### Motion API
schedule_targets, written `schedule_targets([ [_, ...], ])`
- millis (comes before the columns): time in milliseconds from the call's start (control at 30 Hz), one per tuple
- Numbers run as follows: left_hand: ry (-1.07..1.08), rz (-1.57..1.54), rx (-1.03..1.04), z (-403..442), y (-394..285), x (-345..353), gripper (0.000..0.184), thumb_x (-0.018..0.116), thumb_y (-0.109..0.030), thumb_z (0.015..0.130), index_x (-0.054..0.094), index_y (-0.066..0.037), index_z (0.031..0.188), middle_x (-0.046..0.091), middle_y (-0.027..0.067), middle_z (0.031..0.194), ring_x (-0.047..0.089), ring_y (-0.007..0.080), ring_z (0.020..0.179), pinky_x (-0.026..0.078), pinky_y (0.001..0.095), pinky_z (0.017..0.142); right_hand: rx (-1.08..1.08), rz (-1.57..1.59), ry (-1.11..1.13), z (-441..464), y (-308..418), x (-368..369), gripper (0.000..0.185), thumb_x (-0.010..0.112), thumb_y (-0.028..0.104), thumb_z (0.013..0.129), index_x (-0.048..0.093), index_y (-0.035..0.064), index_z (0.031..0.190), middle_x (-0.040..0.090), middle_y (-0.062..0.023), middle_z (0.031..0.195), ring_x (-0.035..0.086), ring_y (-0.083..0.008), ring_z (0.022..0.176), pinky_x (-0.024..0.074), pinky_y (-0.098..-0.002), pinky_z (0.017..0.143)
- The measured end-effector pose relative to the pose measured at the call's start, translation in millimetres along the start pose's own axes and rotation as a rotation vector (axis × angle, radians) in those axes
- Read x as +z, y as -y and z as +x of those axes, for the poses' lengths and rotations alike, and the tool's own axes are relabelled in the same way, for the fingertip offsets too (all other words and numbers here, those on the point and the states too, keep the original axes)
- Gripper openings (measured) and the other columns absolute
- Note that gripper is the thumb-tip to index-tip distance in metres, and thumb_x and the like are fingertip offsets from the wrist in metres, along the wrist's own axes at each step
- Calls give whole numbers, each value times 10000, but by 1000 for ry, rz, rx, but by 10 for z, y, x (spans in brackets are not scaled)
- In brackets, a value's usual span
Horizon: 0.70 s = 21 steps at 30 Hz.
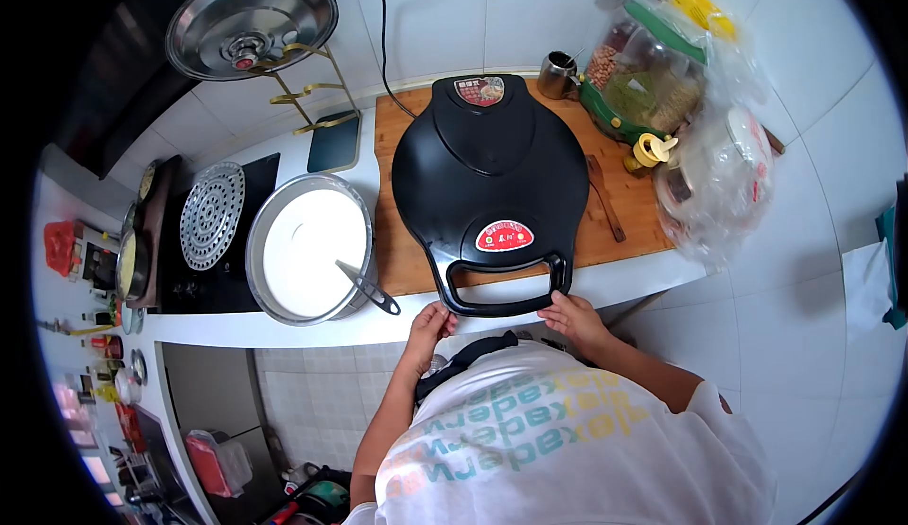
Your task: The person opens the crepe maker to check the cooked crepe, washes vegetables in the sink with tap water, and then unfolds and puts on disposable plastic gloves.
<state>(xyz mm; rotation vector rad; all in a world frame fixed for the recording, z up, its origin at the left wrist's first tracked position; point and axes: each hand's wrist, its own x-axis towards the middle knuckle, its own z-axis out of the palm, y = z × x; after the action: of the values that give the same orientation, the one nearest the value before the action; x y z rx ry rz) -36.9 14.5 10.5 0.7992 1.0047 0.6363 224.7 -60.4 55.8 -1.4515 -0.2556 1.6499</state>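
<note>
A black electric griddle (489, 167) with its lid down sits on a wooden board (397, 260). Its loop handle points toward me, and a red label sits just behind the handle. My left hand (432, 328) has its fingers pinched at the handle's front left corner. At the front right corner, the bent fingers of my right hand (575, 323) grip the edge. The undersides of both grips are hidden. Left of the board stands a metal pot (257, 284) of white liquid, with a dark-handled ladle (375, 293) leaning on its rim.
A wooden spatula (605, 199) lies right of the griddle. Behind it are a metal cup (558, 76), a green-lidded grain container (653, 71) and a plastic-wrapped appliance (728, 170). On the left, a perforated steamer plate (213, 216) rests on the black cooktop, below a steel lid (251, 24) on a rack.
</note>
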Motion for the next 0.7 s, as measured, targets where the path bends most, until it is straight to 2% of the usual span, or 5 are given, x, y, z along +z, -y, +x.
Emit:
schedule_targets([
  [167, 2, -18, 0, 5, 12, 6, 165, 436, -227, 883, 498, -74, 892, 529, -6, 738, 461, 64, 628, 364, 189, 575, -16, 4, -17, -15, 9, 29, 343, 541, 316, 831, 459, 30, 1003, 546, -91, 923, 545, -169, 905, 437, -264, 760],
  [467, -20, -17, 8, 4, -25, 43, 155, 436, -228, 881, 486, -86, 848, 525, -7, 725, 461, 69, 630, 366, 192, 588, -40, 5, -24, -48, 31, 73, 356, 545, 335, 827, 459, 23, 975, 535, -83, 899, 534, -157, 897, 427, -257, 766],
  [700, -77, -131, 36, 175, -54, 91, 157, 426, -232, 881, 491, -96, 838, 526, -4, 721, 468, 76, 640, 377, 205, 613, -100, 79, -25, 137, 96, 117, 359, 562, 342, 813, 476, 28, 963, 529, -74, 877, 540, -147, 842, 422, -249, 761],
])
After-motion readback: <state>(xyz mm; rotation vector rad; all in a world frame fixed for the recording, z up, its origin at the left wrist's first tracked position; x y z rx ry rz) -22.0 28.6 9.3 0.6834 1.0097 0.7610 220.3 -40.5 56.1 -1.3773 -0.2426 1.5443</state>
